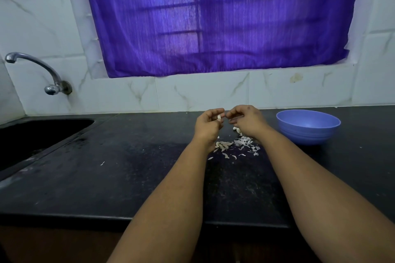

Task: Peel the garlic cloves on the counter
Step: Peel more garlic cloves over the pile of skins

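My left hand [208, 124] holds a small white garlic clove [219, 117] between thumb and curled fingers, a little above the black counter [128, 166]. My right hand [245, 119] is close beside it, fingers curled, its fingertips at the clove's top. Below the hands lies a small heap of garlic cloves [223, 145]. To the right of that heap, papery white peels [245, 144] are scattered. A few more cloves [236, 128] show under my right wrist.
A blue plastic bowl [307, 127] stands on the counter right of my hands. A dark sink [32, 136] is set into the counter at the left, with a metal tap [36, 70] above it. A purple curtain [213, 17] covers the window behind.
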Motion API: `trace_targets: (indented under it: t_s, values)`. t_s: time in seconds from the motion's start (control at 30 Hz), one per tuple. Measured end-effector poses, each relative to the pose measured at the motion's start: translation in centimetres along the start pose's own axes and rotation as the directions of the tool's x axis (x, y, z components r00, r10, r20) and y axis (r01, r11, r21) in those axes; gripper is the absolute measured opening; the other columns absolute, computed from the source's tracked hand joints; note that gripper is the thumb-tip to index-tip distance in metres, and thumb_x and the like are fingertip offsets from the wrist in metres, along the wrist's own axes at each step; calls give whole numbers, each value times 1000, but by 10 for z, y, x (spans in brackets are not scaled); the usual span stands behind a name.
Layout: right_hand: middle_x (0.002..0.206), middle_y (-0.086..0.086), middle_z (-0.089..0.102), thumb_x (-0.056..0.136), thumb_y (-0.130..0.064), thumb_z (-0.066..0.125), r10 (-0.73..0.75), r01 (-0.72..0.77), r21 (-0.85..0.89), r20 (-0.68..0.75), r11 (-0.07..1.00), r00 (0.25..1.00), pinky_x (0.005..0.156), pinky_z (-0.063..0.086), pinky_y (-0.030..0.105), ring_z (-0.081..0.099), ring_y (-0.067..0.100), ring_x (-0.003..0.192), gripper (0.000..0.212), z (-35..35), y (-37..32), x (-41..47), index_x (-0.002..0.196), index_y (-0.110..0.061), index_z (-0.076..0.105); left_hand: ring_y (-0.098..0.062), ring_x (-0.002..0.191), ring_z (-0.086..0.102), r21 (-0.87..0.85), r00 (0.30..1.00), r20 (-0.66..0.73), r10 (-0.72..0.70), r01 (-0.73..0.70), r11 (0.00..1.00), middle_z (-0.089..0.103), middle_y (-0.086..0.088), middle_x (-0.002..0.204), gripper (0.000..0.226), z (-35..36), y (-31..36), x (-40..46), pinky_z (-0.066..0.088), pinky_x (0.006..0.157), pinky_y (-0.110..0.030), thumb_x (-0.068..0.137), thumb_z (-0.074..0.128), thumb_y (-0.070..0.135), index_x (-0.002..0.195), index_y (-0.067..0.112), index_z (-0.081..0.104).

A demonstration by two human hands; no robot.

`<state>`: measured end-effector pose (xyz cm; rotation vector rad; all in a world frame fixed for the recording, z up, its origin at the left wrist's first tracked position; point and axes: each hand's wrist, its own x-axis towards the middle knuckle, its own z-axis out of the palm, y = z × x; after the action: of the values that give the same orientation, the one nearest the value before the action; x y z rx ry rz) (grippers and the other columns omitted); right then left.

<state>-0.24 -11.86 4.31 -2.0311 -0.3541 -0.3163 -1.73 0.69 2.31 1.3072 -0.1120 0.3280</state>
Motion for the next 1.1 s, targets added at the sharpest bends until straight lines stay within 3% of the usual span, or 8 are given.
trace_targets:
  t_s: [0.17,0.27,0.37,0.5,0.73,0.87,0.97,1.1]
  values:
    - [87,1,69,86,-3,59,46,-34,144,-81,989,996,87,55,43,67,23,94,22,3,-5,2,83,-24,64,-11,85,57,68,999,10,34,-34,997,61,-4,95,32,0,-2,0,49,77,-19,91,52,-12,115,9,56]
    - [76,-1,68,85,-16,71,30,-20,188,-49,982,998,73,55,39,66,19,80,10,4,-5,-1,88,-22,63,-14,89,60,103,998,27,62,-65,993,61,-7,101,31,1,-3,-1,51,77,-19,90,58,-7,118,8,55]
    - [71,-3,66,83,-11,74,20,-14,232,-24,973,1000,66,48,24,60,7,69,18,4,-5,-4,96,-15,63,-11,87,61,101,997,41,72,-76,992,61,-5,97,32,1,-2,-2,52,75,-15,90,58,-8,120,4,55]
    - [74,1,67,85,-3,70,66,-60,299,-12,952,998,70,48,30,60,10,69,19,1,-6,-4,98,-15,62,-11,86,60,84,997,43,68,-72,994,61,-5,93,30,1,-1,-2,53,81,-19,90,57,-9,118,2,55]
    - [78,5,62,89,-3,63,52,-51,225,0,973,999,69,46,32,54,14,70,20,2,-6,-4,90,-23,60,-16,85,62,53,998,33,45,-47,997,60,-8,93,30,1,0,-4,55,79,-23,88,56,-13,114,2,57]
    - [78,4,66,87,-6,66,47,-42,219,-20,975,999,72,51,32,61,15,75,17,1,-5,-5,98,-18,63,-16,87,62,56,998,24,54,-55,997,60,-6,93,30,0,1,-4,55,78,-22,88,58,-12,114,2,58]
    - [75,-1,72,80,-13,73,-6,15,130,-69,991,998,72,54,37,66,20,76,32,0,-4,-5,103,-25,55,-18,88,61,94,997,11,79,-80,992,58,-6,93,28,0,1,-5,56,76,-20,87,60,-10,112,2,57]
    - [74,-3,72,77,-14,74,-71,72,7,-101,997,992,73,52,33,66,16,76,42,-1,-5,-6,106,-24,46,-21,90,61,130,996,6,93,-93,987,58,-6,91,25,-1,-1,-5,56,78,-23,87,60,-11,107,3,57]
